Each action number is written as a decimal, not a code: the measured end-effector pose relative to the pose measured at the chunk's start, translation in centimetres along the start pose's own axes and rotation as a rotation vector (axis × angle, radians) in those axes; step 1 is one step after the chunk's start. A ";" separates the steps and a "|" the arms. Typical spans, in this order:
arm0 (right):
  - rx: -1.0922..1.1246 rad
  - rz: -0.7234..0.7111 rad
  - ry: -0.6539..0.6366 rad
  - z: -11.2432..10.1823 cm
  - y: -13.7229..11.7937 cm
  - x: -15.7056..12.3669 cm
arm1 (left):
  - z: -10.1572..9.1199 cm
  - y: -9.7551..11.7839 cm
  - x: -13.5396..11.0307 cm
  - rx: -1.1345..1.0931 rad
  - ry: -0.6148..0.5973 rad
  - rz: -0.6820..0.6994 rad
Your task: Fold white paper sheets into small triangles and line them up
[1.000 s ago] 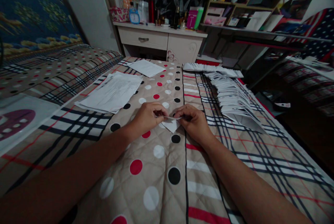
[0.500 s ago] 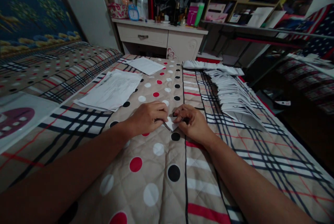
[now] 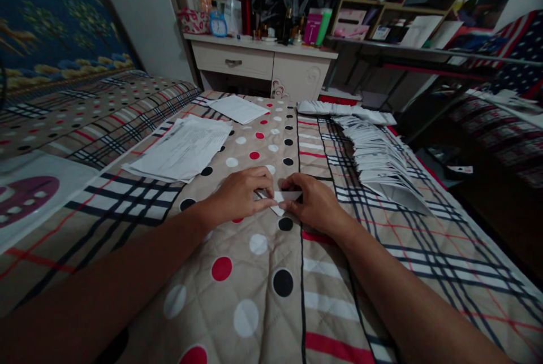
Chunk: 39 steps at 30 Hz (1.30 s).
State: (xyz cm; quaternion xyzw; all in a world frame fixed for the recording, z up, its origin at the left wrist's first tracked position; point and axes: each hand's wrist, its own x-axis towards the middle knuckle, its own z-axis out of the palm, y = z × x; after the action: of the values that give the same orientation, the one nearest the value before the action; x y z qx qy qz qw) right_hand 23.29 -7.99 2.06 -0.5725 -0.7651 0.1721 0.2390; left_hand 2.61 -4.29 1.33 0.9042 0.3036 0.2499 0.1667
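A small folded piece of white paper (image 3: pixel 279 208) lies between my two hands, just above the dotted bedspread (image 3: pixel 263 273). My left hand (image 3: pixel 244 194) pinches its left side between thumb and fingers. From the right, my right hand (image 3: pixel 311 200) grips the other side, the thumb tip close to the left thumb. The paper's lower end comes to a point, and a strip of it runs behind the right fingers. Part of the paper is hidden by the fingers.
Printed sheets (image 3: pixel 182 149) lie in a pile at the left, with a smaller paper stack (image 3: pixel 238 108) beyond. Folded paper pieces (image 3: pixel 379 160) stand in a long row at the right. A white dresser (image 3: pixel 254 64) closes off the far end of the bed.
Both thumbs have come closer together over the paper. Its shape has changed, with a flat strip now showing across the top toward the right hand.
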 end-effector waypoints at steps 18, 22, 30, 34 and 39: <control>0.639 0.074 0.140 1.6 0.4 0.1 | 0.8 -0.2 1.0 -0.626 0.171 -0.497; 0.782 0.118 0.148 1.4 0.2 0.1 | 0.6 -0.3 1.0 -0.705 0.160 -0.512; 1.012 0.211 0.159 1.3 -0.5 0.1 | 0.6 0.2 1.3 -0.856 0.241 -0.573; 1.121 0.215 0.176 1.4 -1.1 -0.1 | 1.0 0.5 1.3 -1.012 0.181 -0.540; 1.103 0.213 0.082 1.8 -1.4 0.0 | 1.2 0.5 1.3 -0.869 0.170 -0.536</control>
State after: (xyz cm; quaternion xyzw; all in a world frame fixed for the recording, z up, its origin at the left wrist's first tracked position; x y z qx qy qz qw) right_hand 21.21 -8.39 1.33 -0.4430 -0.4900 0.5475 0.5137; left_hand 4.40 -4.07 0.99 0.6185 0.4054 0.3739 0.5598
